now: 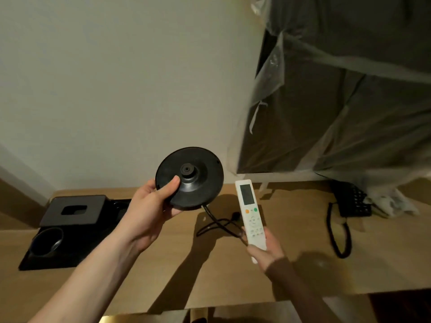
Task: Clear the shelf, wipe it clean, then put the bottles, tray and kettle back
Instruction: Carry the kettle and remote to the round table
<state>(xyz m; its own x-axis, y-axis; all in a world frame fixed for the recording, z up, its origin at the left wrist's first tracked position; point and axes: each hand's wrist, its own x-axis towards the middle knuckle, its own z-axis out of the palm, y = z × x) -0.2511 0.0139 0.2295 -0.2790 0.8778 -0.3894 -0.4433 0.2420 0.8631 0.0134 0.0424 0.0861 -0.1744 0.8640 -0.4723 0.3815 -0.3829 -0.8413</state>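
My left hand (149, 208) grips a round black kettle base (193, 176) by its lower left edge and holds it tilted up above the wooden shelf (291, 231). Its black cord (217, 226) hangs down and loops on the shelf. My right hand (265, 251) holds the bottom end of a white remote control (250, 213), which points away from me. A black tray (70, 250) lies at the left of the shelf with a dark cup (47, 240) and a black tissue box (74, 209) on it. No bottles or kettle body are in view.
A black telephone (352, 199) with a coiled cord (339, 231) sits at the right rear of the shelf. Above it hangs a dark panel wrapped in clear plastic (338, 101). A pale wall (116, 78) backs the shelf.
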